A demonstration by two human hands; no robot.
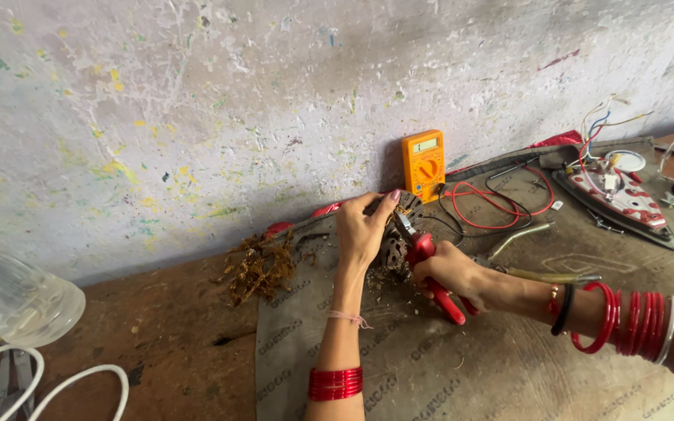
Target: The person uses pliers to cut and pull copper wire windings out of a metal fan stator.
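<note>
The left hand (362,228) is curled over the top and near side of a dark round motor core (394,238), fingers wrapped on its rim, holding it upright on the desk (509,366) just near the far wall (235,101). The right hand (450,271) is closed around the red handles of a pair of pliers (427,265), whose jaws reach up and left into the core's face; whether they pinch a wire there I cannot tell. The core stands on a grey-brown mat (431,374) that covers the desk's middle and right. Left of the core, touching the mat's left edge, lies a heap of tangled copper wire (260,265). Just behind the core, against the wall, leans an orange multimeter (423,164), its red and black leads (501,203) looping to the right. Further right an opened clothes iron (618,199) lies near the desk's far right edge. A clear plastic bottle (13,296) and white cable (56,382) sit at the near left. Open mat lies near the forearms, between the bangled wrists.
</note>
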